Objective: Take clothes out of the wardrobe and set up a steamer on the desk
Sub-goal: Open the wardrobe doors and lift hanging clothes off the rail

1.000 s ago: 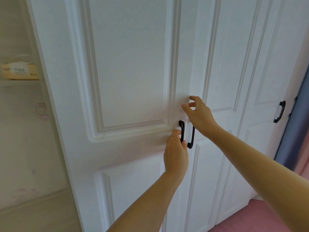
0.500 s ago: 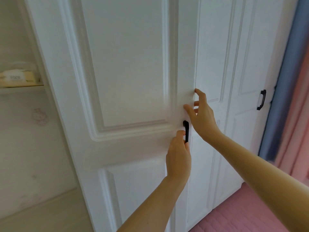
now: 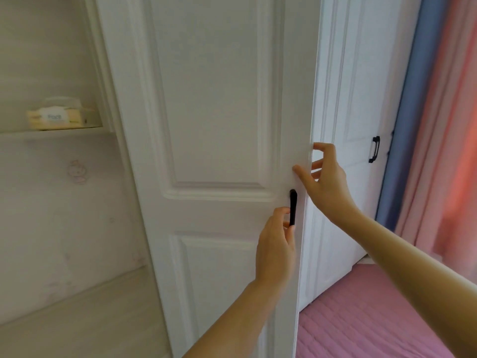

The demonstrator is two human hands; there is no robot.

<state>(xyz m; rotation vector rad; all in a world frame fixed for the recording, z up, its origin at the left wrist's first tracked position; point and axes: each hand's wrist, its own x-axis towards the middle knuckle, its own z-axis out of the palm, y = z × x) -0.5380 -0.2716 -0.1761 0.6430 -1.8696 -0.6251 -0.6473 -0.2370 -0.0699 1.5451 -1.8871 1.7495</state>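
— From the head view, where do we hold?
— Our left hand (image 3: 276,244) curls round the black handle (image 3: 293,206). Our right hand (image 3: 325,179), half open, pinches the free edge of the wardrobe door (image 3: 219,151).
— How will it handle?
— Stiff, light and hinged, we judge, so we pull at the handle. We see no clothes.

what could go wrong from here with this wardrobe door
1. The right hand pinches the free edge of the door, reaching behind it. If the door swings back toward the neighbouring door, it could get trapped.
2. The left hand grips only the lower end of the black handle, so it might slip off during a harder pull.
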